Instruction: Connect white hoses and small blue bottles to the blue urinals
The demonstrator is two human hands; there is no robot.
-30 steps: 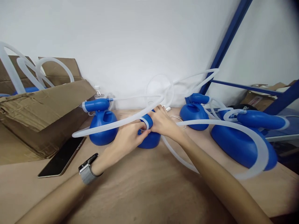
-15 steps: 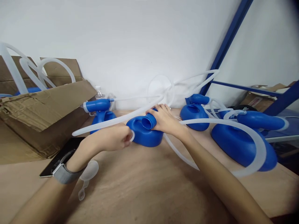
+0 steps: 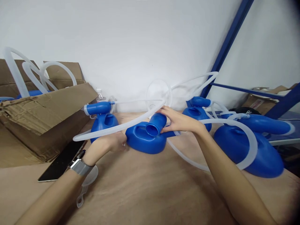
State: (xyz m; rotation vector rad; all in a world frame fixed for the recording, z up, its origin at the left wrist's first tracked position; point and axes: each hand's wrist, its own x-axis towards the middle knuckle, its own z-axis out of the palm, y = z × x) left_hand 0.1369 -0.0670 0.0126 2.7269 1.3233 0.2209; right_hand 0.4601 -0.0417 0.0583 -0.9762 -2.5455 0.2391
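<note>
While its round uncapped mouth faces toward the camera and slightly left, the middle blue plastic bottle (image 3: 146,145) sits on the tabletop (image 3: 152,187) at the centre of the view, its moulded handle loop behind and to the left of the neck. The right hand (image 3: 179,120) has the neck pinched from the right, fingers along the upper side and thumb lower down. Below that thumb, a blue tubular piece (image 3: 170,134) with a pale end pokes out to the right. The left hand (image 3: 113,142) is curled in beside the bottle's left end; whether it touches the bottle or holds anything cannot be told.

A translucent corrugated hose (image 3: 131,124) arches above the left hand and in front of the left-hand blue bottle (image 3: 100,122). A grey-banded watch (image 3: 81,166) circles the left wrist, and a translucent lid with a looped tab (image 3: 92,178) lies partly hidden by the forearm. Farther left are a dark phone (image 3: 58,165) and a cardboard box (image 3: 56,103) with hoses rising out of it; a clear bottle (image 3: 99,95) stands by the wall (image 3: 128,47). To the right sit a smaller-looking blue bottle (image 3: 192,112) and a near blue bottle (image 3: 253,156), with a blue metal frame (image 3: 225,47) behind.
</note>
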